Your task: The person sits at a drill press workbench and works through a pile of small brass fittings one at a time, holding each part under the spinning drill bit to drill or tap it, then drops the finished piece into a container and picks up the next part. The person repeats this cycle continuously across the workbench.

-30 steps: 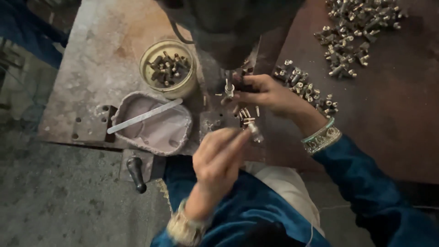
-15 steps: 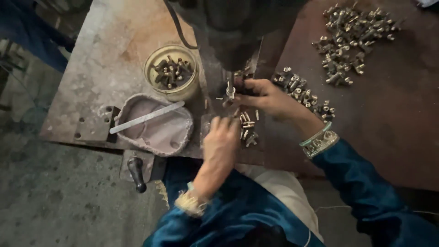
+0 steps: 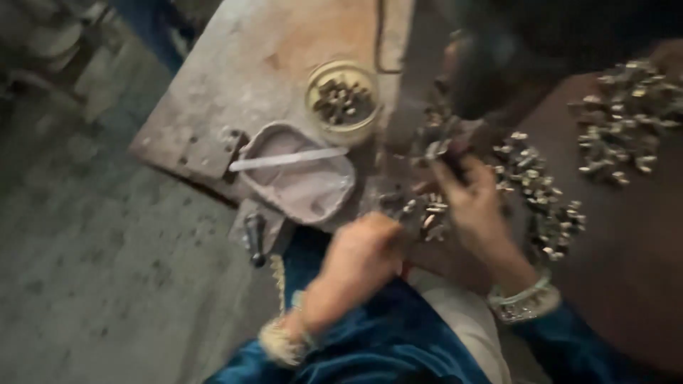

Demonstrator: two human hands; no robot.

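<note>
Looking down from the head camera, the right hand pinches a small metal part up under the dark machine head; the left hand curls at the small heap of parts on the bench edge, though blur hides whether it grips one; a round tub holds some pieces, seemingly finished ones; the loose piles right of the hand and the farther pile suggest much work remains; a pink tray carries a pale stick.

Small metal fittings, heaped, bench edge
</note>
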